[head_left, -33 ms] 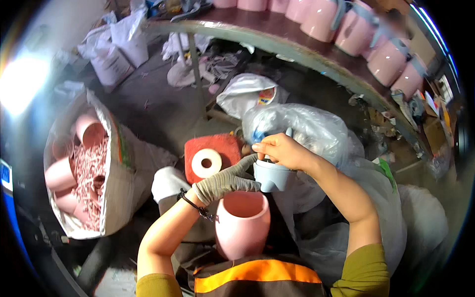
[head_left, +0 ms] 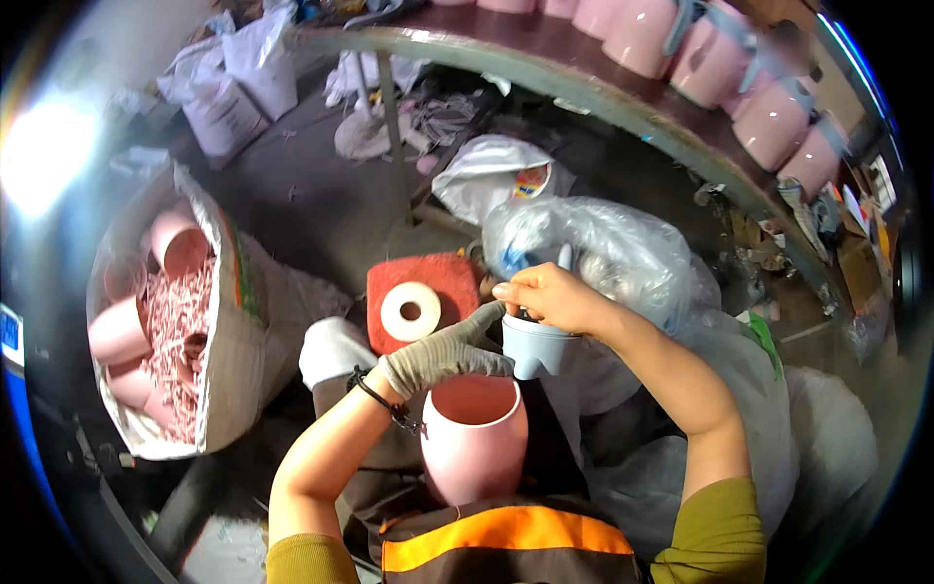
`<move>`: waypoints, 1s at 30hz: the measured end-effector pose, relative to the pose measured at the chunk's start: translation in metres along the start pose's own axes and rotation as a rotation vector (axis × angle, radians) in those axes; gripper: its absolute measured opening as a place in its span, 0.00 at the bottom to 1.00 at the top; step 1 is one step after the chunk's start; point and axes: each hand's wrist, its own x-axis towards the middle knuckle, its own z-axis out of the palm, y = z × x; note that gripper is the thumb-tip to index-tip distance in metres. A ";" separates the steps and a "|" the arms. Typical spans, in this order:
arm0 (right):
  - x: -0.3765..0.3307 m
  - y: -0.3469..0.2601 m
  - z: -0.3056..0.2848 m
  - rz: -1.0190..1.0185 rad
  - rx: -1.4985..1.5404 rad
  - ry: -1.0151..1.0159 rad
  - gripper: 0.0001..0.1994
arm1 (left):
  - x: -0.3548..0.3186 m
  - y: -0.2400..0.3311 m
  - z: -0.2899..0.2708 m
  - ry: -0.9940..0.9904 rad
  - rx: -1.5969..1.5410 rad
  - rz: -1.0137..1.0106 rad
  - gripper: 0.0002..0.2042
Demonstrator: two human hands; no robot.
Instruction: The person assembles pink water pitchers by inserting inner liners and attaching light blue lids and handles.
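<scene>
My left hand (head_left: 443,360), in a grey knitted glove, is closed on the side of a light blue plastic cup-shaped part (head_left: 537,350), its thumb above and its fingers below. My bare right hand (head_left: 553,297) is over the top of that part, thumb and forefinger pinched together. What sits in the pinch is hidden; something small and dark shows just under the fingers. Directly below, a pink rounded plastic vessel (head_left: 474,453) stands upright in my lap with its wide mouth facing up.
A roll of pale tape (head_left: 394,323) lies on a red cushioned stool (head_left: 389,277). On the left is a white sack (head_left: 231,389) of pink pieces and scraps. Clear plastic bags (head_left: 623,238) are to the right. Pink kettle-like bodies (head_left: 715,58) line the table (head_left: 525,54) at the back.
The whole view has shifted very slightly. Both hands keep the same hold around the light blue part.
</scene>
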 end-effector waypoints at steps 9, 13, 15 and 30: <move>0.011 0.035 -0.015 -0.477 -0.016 0.083 0.17 | -0.010 -0.033 -0.004 0.039 0.067 0.109 0.04; -0.002 0.141 -0.006 -0.498 -0.092 0.159 0.28 | -0.014 -0.046 -0.015 -0.018 -0.102 0.032 0.05; -0.004 0.134 0.004 -0.528 -0.255 0.268 0.32 | -0.016 -0.047 -0.013 0.029 -0.180 -0.005 0.13; -0.050 0.007 -0.001 -0.116 0.279 0.150 0.34 | -0.055 -0.068 -0.004 0.345 -0.447 0.040 0.16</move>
